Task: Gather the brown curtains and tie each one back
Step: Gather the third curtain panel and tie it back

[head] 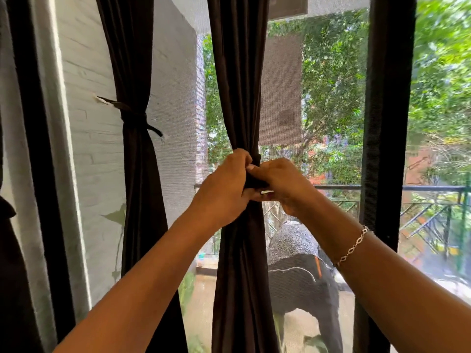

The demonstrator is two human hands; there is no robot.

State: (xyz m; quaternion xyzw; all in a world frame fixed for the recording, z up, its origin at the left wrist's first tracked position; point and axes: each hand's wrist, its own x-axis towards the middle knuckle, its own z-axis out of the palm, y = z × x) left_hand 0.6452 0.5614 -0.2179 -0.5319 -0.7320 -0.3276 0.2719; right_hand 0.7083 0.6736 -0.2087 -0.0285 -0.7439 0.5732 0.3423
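Head view: A person's left hand (224, 186) and right hand (284, 186) meet at the waist of the middle brown curtain (239, 80), which hangs straight down at the centre of a screened window, its long axis vertical and its folds drawn into a narrow column. The left hand wraps its curled fingers round the bunched cloth from the left side. The right hand, with a bracelet (353, 247) on its wrist, closes from the right and pinches a dark tie-back strip (256, 184) that shows between the two hands. How far the strip runs behind the curtain is hidden.

The knot point sits directly between the hands, level with them, so both are equally near. The tying appears to fall to the right hand while the left keeps the bundle tight, and the strip would likely have to cross horizontally, at right angles to the hanging cloth.

To the left, well apart, a second brown curtain (135, 72) hangs already cinched by its own tie (132, 118). A black window frame (386, 98) stands to the right, with a balcony railing (382, 187) beyond the screen.
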